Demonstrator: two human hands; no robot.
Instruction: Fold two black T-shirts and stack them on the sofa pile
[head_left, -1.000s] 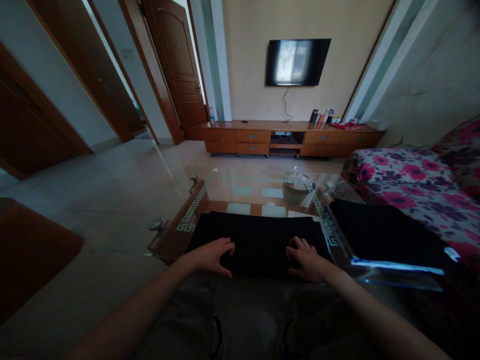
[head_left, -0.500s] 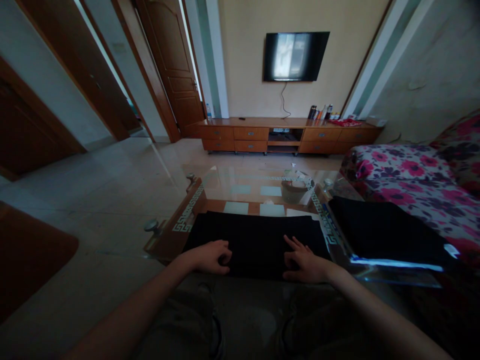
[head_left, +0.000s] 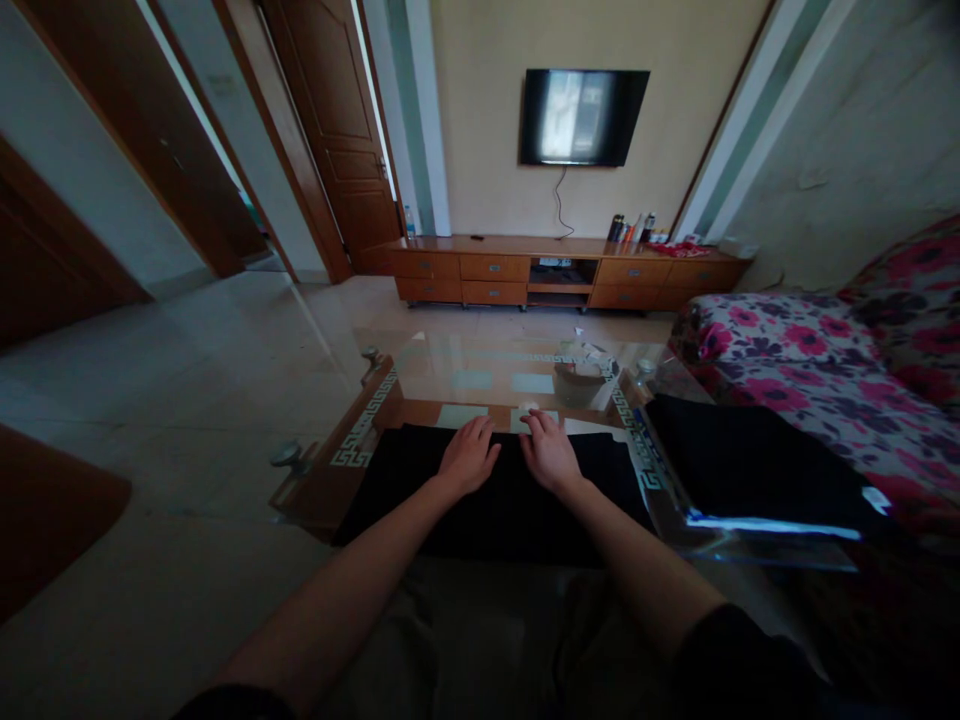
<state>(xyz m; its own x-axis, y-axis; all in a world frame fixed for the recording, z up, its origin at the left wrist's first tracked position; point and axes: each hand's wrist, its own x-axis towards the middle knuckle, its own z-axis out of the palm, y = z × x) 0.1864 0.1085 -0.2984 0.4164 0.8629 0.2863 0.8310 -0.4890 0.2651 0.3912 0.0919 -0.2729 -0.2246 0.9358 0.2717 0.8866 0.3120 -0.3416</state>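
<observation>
A folded black cloth [head_left: 517, 520] lies flat on the near end of the glass table [head_left: 360, 420]. My left hand [head_left: 469, 458] rests on its far part, left of the middle, palm down with the fingers stretched forward. Close beside it, my right hand [head_left: 550, 450] reaches to the cloth's far edge, fingers extended and slightly spread. Neither hand grips anything. To the right, a second dark folded cloth [head_left: 757, 460] with a small white tag lies over a bright plastic-like edge.
A bowl-like container [head_left: 579, 382] and white papers are seen at the table's far right part. Beyond are a low wooden cabinet [head_left: 495, 268] and a wall-mounted television [head_left: 583, 117]. A flowered sofa [head_left: 802, 370] stands right; a brown furniture corner [head_left: 60, 510] is at left.
Both hands have moved forward and closer together, from the cloth's near edge to its far edge. The fingers, bent before, are now stretched out. The view has shifted slightly.
</observation>
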